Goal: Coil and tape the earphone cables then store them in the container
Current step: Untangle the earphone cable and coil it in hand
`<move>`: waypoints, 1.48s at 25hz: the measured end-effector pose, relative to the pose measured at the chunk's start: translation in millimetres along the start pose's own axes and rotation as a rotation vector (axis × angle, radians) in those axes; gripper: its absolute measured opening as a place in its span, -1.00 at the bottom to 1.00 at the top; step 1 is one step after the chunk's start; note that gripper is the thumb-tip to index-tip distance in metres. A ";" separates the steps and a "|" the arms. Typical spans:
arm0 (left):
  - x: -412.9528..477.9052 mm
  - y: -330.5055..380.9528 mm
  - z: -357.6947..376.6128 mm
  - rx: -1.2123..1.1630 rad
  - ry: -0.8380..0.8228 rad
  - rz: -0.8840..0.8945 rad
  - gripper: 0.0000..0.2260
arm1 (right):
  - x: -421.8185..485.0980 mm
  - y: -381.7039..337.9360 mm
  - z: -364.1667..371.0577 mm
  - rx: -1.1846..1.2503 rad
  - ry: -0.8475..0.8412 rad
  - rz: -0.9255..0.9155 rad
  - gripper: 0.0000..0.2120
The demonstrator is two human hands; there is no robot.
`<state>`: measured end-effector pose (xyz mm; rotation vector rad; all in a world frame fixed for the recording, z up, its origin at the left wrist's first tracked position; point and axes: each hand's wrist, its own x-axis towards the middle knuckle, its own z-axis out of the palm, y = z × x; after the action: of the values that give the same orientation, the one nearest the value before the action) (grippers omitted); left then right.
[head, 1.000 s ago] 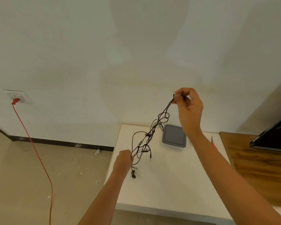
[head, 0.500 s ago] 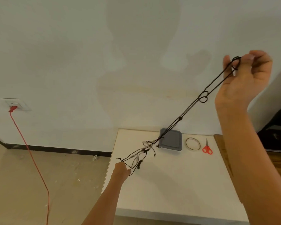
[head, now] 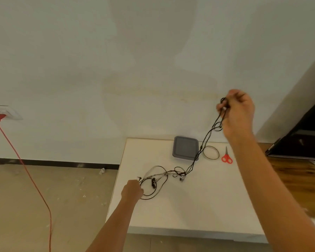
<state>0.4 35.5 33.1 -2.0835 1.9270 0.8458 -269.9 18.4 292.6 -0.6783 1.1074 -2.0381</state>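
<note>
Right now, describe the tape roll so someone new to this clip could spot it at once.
Start at the white table and go to its far edge by the wall. There, between the grey container and the red scissors, lies the tape roll: the only thin ring, lying flat.

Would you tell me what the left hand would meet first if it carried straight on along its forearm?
Most likely the tangled earphone cables lying just beyond the left hand; depth is unclear.
</note>
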 end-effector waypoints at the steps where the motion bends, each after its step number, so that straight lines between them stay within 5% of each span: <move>1: -1.8 7.2 -0.5 -0.006 0.033 -0.009 -0.77 | -7.7 19.0 -2.5 -0.068 -0.039 0.052 -0.75; 7: -5.8 42.6 26.8 -0.140 0.108 0.354 -0.68 | -37.6 145.9 -66.8 -0.809 -0.254 0.346 -0.98; 13: -10.1 51.2 70.0 0.113 -0.049 0.552 -0.45 | -71.5 225.2 -159.2 -1.702 -0.463 0.453 -0.40; 18: -2.0 41.0 82.5 0.171 0.052 0.442 -0.41 | -73.2 239.1 -171.5 -1.916 -0.492 0.346 -0.83; 21: 2.5 36.5 80.7 0.065 0.009 0.397 -0.38 | -63.7 227.8 -156.1 -1.706 -0.393 0.253 -0.88; 26: 0.5 39.5 77.9 -0.047 -0.045 0.391 -0.37 | -34.4 151.5 -81.3 -0.924 -0.196 0.152 -0.92; 37: -2.2 38.7 68.1 -0.117 -0.094 0.406 -0.40 | -6.8 -12.6 1.6 -0.383 -0.120 -0.113 -0.88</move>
<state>-55.9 65.5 -12.3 -1.6931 2.3373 1.1357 -268.8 27.7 303.5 -1.0604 1.4310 -1.8637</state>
